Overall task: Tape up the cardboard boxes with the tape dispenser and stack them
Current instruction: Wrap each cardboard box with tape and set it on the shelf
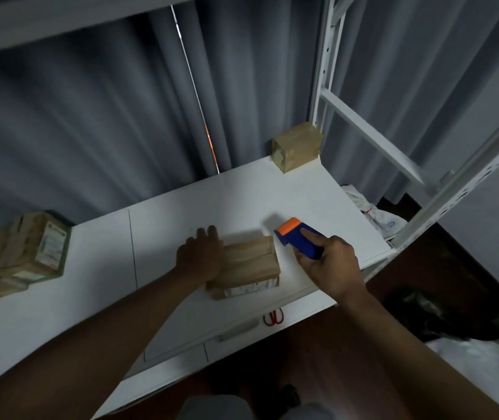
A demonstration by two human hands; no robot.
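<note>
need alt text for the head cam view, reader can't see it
Seen from above, a person's left hand presses on the left end of a cardboard box on a white table, while the right hand holds a blue and orange tape dispenser just right of it. More boxes are stacked at the table's left edge, and one small box sits at the far corner.

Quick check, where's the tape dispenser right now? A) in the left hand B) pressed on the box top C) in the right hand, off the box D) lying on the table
C: the right hand grips the blue and orange tape dispenser beside the cardboard box, while the left hand rests against the box's left side.
</note>
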